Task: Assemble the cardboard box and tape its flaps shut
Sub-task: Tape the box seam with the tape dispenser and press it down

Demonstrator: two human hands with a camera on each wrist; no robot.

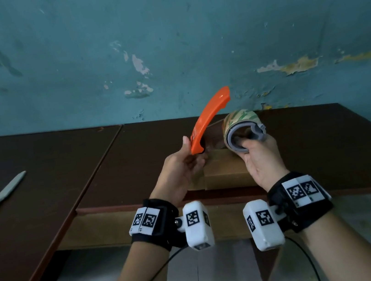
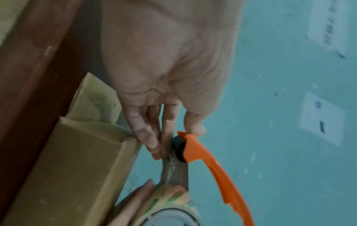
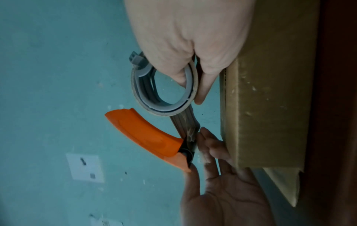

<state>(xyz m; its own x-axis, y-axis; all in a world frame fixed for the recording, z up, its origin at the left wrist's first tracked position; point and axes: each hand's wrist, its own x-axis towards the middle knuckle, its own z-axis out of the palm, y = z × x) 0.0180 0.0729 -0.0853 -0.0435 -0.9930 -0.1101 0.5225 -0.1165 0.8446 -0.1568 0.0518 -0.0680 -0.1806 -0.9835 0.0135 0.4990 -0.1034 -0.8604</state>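
Cardboard box is set at the near edge of the table, and the tape roll is gripped by the right hand while the orange cutter is pinched by the left hand, so the strip should be kept tight and flat.

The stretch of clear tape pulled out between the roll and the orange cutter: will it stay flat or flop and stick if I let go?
The stretch of clear tape already looks wrinkled and narrowed, so it is probably limp. Freed by the left hand, it would likely curl and stick to itself or the brown cardboard box beside it. The right hand gripping the patterned tape roll seems to keep it taut.
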